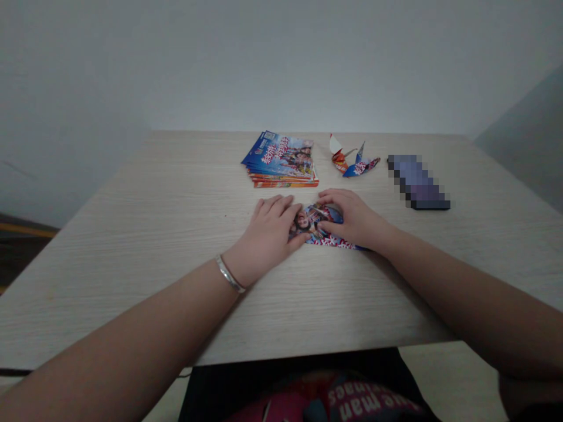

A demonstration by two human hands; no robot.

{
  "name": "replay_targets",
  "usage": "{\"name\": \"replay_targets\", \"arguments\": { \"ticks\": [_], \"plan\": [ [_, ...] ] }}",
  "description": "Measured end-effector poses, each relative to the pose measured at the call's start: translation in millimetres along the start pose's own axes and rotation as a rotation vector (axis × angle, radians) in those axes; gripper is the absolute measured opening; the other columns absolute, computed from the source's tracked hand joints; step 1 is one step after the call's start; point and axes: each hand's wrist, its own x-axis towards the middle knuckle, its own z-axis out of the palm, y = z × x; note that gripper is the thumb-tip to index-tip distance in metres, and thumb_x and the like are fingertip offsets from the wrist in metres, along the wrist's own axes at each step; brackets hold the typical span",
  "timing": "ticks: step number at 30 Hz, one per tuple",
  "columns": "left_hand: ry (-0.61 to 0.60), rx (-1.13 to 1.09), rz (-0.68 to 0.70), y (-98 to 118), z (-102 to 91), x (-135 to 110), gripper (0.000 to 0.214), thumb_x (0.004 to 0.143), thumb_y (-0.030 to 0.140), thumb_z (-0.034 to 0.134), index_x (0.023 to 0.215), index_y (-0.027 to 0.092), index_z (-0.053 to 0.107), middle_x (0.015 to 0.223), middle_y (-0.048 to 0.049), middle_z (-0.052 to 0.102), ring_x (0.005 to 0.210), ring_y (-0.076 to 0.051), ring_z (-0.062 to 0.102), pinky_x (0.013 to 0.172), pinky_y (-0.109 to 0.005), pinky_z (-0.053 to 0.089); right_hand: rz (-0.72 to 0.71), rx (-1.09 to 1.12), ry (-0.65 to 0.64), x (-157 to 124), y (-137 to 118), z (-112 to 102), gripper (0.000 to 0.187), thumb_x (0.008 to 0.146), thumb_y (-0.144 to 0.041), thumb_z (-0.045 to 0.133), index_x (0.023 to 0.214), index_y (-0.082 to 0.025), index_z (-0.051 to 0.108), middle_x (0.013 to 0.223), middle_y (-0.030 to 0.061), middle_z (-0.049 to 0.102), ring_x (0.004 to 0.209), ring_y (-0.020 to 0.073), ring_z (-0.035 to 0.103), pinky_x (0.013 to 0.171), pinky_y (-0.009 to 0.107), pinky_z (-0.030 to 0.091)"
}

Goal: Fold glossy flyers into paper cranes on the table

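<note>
A folded sheet of colourful printed paper point(317, 225) lies flat on the light wooden table point(176, 234) in front of me. My left hand point(268, 234) lies flat on its left part, fingers stretched out and pressing down. My right hand point(352, 220) covers its right part, fingers curved and pressing on the paper. Most of the sheet is hidden under both hands. A silver bangle point(229, 274) sits on my left wrist.
A stack of the same printed sheets point(281, 159) lies farther back at the centre. To its right stands a folded paper crane point(352, 159). A dark, pixelated flat object point(417, 181) lies at the right. A pale wall rises behind the table.
</note>
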Motion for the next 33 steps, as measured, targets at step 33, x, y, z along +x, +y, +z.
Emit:
{"name": "replay_targets", "arguments": {
  "ticks": [33],
  "plan": [
    [-0.001, -0.311, -0.035, 9.5, -14.6, 3.3, 0.019, 0.094, 0.033, 0.056, 0.084, 0.017, 0.057, 0.075, -0.0008, 0.062, 0.066, -0.015, 0.053, 0.06, -0.027, 0.035, 0.325, 0.754, 0.214, -6.1, -36.8, -20.5, 0.014, 0.073, -0.041, 0.076, 0.077, -0.027, 0.075, 0.076, 0.0005, 0.074, 0.068, 0.0156, 0.066, 0.063, 0.032, 0.055]
  ]
}}
